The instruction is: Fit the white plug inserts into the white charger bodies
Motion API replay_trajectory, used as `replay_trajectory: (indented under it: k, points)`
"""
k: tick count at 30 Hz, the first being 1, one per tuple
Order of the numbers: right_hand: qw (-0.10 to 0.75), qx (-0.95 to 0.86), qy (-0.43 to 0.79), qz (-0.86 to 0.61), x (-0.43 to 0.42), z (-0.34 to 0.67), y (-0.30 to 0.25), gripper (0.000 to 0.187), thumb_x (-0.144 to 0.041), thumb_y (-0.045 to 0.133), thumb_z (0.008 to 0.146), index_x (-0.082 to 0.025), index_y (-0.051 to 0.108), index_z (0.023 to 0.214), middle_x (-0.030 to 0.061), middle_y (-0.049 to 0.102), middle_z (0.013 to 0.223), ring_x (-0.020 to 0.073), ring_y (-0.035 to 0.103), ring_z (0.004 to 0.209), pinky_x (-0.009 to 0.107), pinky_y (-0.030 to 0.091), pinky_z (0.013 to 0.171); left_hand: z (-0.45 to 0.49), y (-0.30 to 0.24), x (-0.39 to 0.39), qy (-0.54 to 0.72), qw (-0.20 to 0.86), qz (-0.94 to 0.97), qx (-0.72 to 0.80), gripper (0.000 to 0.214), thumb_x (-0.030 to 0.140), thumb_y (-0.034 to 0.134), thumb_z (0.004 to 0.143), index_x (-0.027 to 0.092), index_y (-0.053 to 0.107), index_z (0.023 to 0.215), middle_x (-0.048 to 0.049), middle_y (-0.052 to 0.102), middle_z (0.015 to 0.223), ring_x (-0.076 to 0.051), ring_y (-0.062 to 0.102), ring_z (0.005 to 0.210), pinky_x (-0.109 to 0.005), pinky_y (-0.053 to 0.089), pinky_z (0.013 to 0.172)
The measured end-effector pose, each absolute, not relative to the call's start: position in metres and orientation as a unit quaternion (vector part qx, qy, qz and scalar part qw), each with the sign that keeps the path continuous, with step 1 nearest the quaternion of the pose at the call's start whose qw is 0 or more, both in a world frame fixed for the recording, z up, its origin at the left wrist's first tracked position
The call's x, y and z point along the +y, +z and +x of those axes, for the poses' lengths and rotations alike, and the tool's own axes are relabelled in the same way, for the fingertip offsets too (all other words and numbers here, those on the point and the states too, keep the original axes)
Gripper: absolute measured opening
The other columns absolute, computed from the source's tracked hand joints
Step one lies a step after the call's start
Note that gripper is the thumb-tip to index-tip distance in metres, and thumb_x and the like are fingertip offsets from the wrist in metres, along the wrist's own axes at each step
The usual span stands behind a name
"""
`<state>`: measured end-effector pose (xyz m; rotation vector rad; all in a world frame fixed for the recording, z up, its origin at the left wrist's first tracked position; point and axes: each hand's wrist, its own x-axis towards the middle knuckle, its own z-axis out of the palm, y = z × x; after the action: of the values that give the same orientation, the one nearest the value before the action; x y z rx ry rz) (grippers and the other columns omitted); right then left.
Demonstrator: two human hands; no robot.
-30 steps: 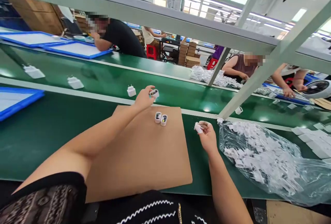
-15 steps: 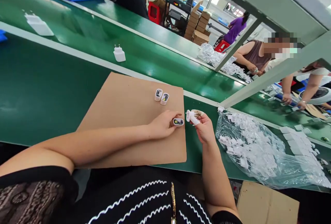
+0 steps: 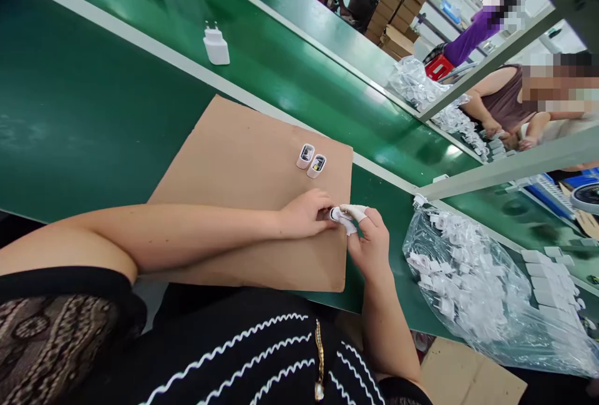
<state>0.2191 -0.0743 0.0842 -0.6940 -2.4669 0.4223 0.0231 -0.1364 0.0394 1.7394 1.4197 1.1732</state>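
My left hand and my right hand meet over the right edge of a brown cardboard sheet. The left fingers pinch a small white charger shell. The right hand, with white finger cots, presses a white plug piece against that shell. Two more open white shells stand side by side on the cardboard, a little beyond my hands.
A clear plastic bag of white plug parts lies to the right on the green bench. A finished white charger sits on the conveyor belt beyond. Other people work across the line at the upper right. A cardboard box is below.
My left hand carried a shell from the belt's edge back to the near right of the cardboard, and both hands have come together. The view has tilted down.
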Motion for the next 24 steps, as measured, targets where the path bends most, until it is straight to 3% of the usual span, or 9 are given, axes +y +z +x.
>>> replay_trajectory:
  k: [5, 12, 18, 21, 24]
  points:
    - [0.265, -0.921, 0.148, -0.243, -0.072, 0.217, 0.079, 0.034, -0.014, 0.055, 0.095, -0.026, 0.071, 0.123, 0.0079, 0.073, 0.101, 0.0241, 0.068, 0.097, 0.038, 0.058, 0.083, 0.023, 0.04, -0.136, 0.441, 0.302, 0.659, 0.529, 0.017, 0.034, 0.071, 0.09, 0.018, 0.071, 0.096, -0.0077, 0.069, 0.095, -0.024, 0.06, 0.095, -0.037, 0.048, 0.088]
    - [0.241, -0.928, 0.11, -0.262, -0.07, 0.216, 0.079, 0.045, -0.004, 0.052, 0.083, -0.024, 0.074, 0.117, 0.0073, 0.072, 0.096, 0.0237, 0.065, 0.092, 0.036, 0.056, 0.081, 0.022, 0.042, -0.137, 0.44, 0.311, 0.651, 0.535, 0.018, 0.034, 0.075, 0.087, 0.019, 0.072, 0.095, -0.0071, 0.07, 0.095, -0.024, 0.061, 0.094, -0.037, 0.049, 0.088]
    - [0.246, -0.929, 0.111, -0.254, -0.066, 0.216, 0.073, 0.035, -0.006, 0.058, 0.082, -0.025, 0.078, 0.103, 0.0045, 0.067, 0.083, 0.0243, 0.058, 0.091, 0.046, 0.047, 0.103, 0.023, 0.034, -0.134, 0.442, 0.322, 0.629, 0.552, 0.03, 0.045, 0.08, 0.081, 0.018, 0.074, 0.092, -0.0058, 0.068, 0.089, -0.022, 0.062, 0.085, -0.035, 0.05, 0.08]
    - [0.271, -0.899, 0.212, -0.271, -0.056, 0.221, 0.063, 0.036, -0.018, 0.064, 0.086, -0.028, 0.076, 0.119, 0.0043, 0.069, 0.091, 0.0239, 0.059, 0.094, 0.043, 0.049, 0.098, 0.025, 0.036, -0.135, 0.432, 0.328, 0.627, 0.56, 0.032, 0.049, 0.077, 0.083, 0.019, 0.076, 0.095, -0.0059, 0.069, 0.09, -0.021, 0.063, 0.083, -0.034, 0.051, 0.078]
    - [0.338, -0.827, 0.337, -0.298, -0.029, 0.233, 0.056, 0.061, -0.038, 0.061, 0.093, -0.03, 0.05, 0.153, 0.0066, 0.072, 0.116, 0.0241, 0.063, 0.107, 0.041, 0.052, 0.097, 0.026, 0.048, -0.141, 0.421, 0.319, 0.636, 0.562, 0.031, 0.049, 0.073, 0.087, 0.021, 0.077, 0.1, -0.0068, 0.072, 0.094, -0.022, 0.065, 0.085, -0.033, 0.053, 0.076]
